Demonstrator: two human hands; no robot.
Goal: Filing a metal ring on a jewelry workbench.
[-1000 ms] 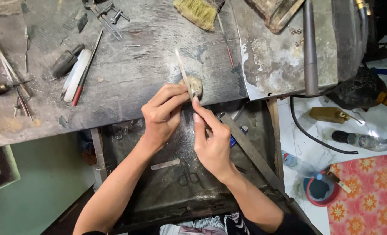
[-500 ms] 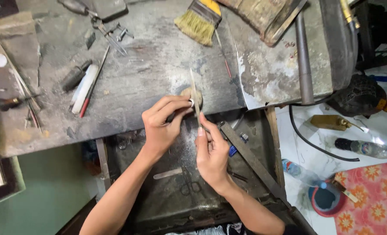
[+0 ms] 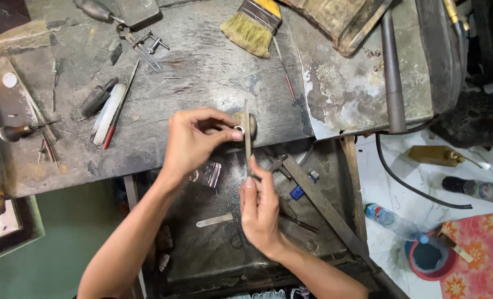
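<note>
The file (image 3: 247, 135) is a thin, grey metal tool, long and narrow. Its long axis stands nearly straight up in the view, and its tip points away from the person, toward the brush (image 3: 253, 26) at the far side of the workbench (image 3: 202, 72). The right hand (image 3: 260, 207) grasps its lower end with closed fingers. The left hand (image 3: 193, 141) pinches a small silver ring (image 3: 239, 129) between thumb and fingers, against the worn wooden peg (image 3: 251, 124) at the bench edge. The file lies just beside the ring, touching it or almost touching; I cannot tell which.
</note>
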